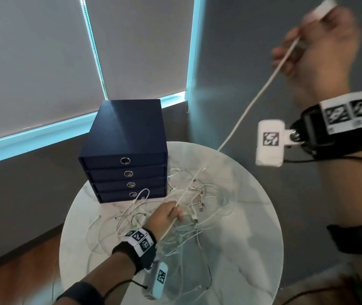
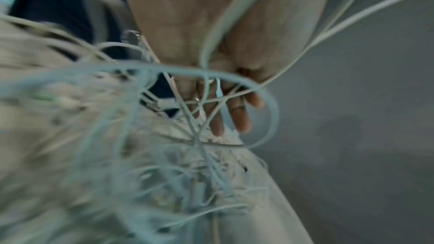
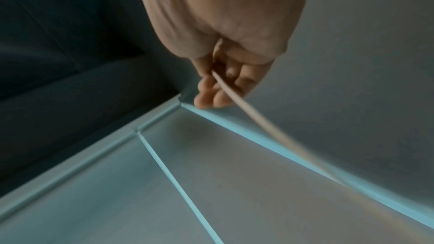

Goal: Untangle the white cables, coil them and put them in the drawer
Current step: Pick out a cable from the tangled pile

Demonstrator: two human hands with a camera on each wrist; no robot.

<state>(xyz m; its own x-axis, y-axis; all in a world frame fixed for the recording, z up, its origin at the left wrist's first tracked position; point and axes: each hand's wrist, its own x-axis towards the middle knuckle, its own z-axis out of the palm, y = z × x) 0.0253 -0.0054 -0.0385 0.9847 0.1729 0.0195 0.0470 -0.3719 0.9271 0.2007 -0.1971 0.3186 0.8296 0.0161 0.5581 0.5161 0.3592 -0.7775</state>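
Observation:
A tangle of white cables (image 1: 199,201) lies on the round white table (image 1: 252,249), in front of and to the right of a dark blue drawer unit (image 1: 125,148) with its drawers closed. My right hand (image 1: 321,40) is raised high at the upper right and grips one thick white cable (image 1: 248,108), its plug end sticking out above the fist. That cable runs taut down to the pile. My left hand (image 1: 169,213) rests on the tangle with its fingers curled round the same cable (image 2: 211,31). The right wrist view shows the fingers (image 3: 211,97) closed on the cable (image 3: 246,112).
The drawer unit stands at the table's back left edge. Grey roller blinds (image 1: 43,51) and a grey wall (image 1: 241,51) lie behind. A wooden floor (image 1: 21,271) shows at the lower left. The table's front right part (image 1: 241,260) holds few cables.

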